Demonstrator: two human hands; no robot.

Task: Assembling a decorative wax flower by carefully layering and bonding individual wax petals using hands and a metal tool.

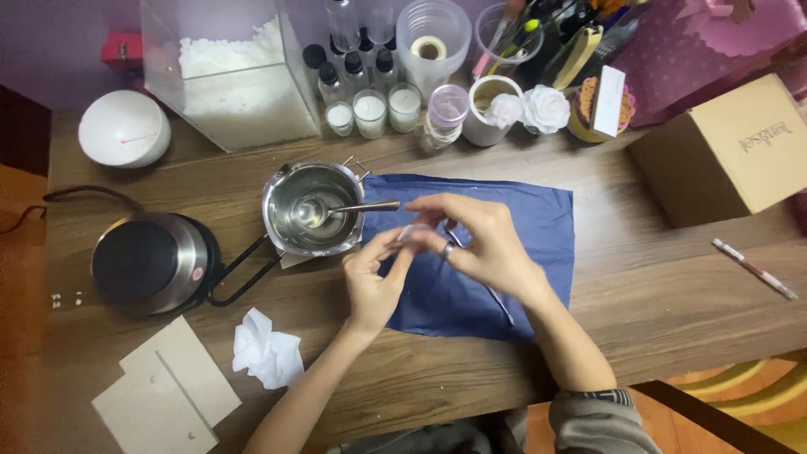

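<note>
Both my hands meet over a blue cloth point(538, 227) on the wooden table. My left hand point(374, 277) pinches a small pale object point(412, 233) with thumb and forefinger. My right hand point(475, 240), a ring on one finger, closes its fingertips on the same object from the other side. The object is blurred and I cannot tell what it is. Just left of my hands stands a steel melting pot point(309, 206) with a spoon point(361, 207) resting in it. A thin rod point(496, 298) lies on the cloth under my right hand.
A round hot plate point(147, 262) sits at the left, a crumpled tissue point(267, 349) and cardboard pieces point(168, 391) near the front edge. Behind stand a clear bin of white flakes point(235, 76), small jars point(370, 109), bottles, a white bowl point(124, 128), a cardboard box point(727, 151) and a pen point(755, 269).
</note>
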